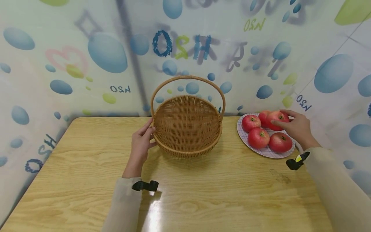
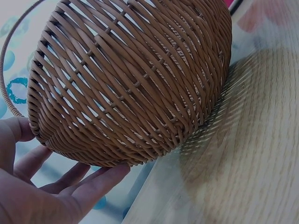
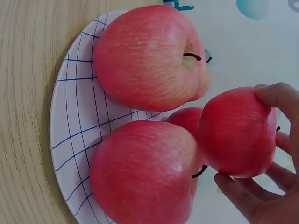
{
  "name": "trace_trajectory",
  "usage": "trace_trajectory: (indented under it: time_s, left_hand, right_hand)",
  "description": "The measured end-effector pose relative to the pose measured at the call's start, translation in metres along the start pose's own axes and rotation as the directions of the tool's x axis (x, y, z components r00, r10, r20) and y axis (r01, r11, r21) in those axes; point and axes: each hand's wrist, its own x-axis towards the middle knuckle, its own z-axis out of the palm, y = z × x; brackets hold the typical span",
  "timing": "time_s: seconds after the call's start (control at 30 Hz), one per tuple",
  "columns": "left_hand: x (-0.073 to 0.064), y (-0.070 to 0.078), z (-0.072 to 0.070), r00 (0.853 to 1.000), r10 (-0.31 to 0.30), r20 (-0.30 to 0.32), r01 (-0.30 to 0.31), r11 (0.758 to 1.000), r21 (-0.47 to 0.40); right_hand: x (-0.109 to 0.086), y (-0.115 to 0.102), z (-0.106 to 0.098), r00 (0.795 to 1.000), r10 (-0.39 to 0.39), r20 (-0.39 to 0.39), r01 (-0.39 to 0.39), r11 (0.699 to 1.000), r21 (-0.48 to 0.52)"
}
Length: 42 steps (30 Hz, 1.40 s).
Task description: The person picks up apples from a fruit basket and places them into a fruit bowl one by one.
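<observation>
A brown wicker basket (image 1: 186, 125) with a tall arched handle stands tilted at the table's back edge, its opening facing me. At its left side my left hand (image 1: 141, 141) holds it, thumb at the rim and fingers along the outer weave (image 2: 126, 88). My right hand (image 1: 298, 127) grips a red apple (image 3: 239, 133) between thumb and fingers, over the back right of a plate. Several other red apples (image 1: 258, 138) lie on that white plate (image 3: 70, 135) with its blue grid lines. One of them is partly hidden behind the held apple.
The light wood table (image 1: 188, 199) reaches back to a wall (image 1: 95, 80) printed with blue and green drops and lettering. To the right of the basket, the plate lies near the table's back right corner.
</observation>
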Motion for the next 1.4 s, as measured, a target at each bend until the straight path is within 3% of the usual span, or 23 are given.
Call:
trace_trajectory:
  time_s: [0.63,0.93,1.4]
  left_hand:
    - [0.0,0.0,0.0,0.999,0.032,0.012,-0.032,0.999,-0.01]
    - [-0.001,0.001,0.001,1.0,0.023,0.0,-0.023,1.0,-0.012]
    - [-0.001,0.001,0.001,1.0,0.021,-0.004,-0.021,1.0,-0.01]
  right_hand:
    - [0.006,0.008,0.012,0.997,0.031,0.067,-0.031,1.0,-0.002]
    - [0.013,0.01,0.018,0.998,-0.031,0.061,0.035,0.997,-0.072]
    - [0.013,0.01,0.023,0.99,0.016,0.139,-0.006,0.997,-0.072]
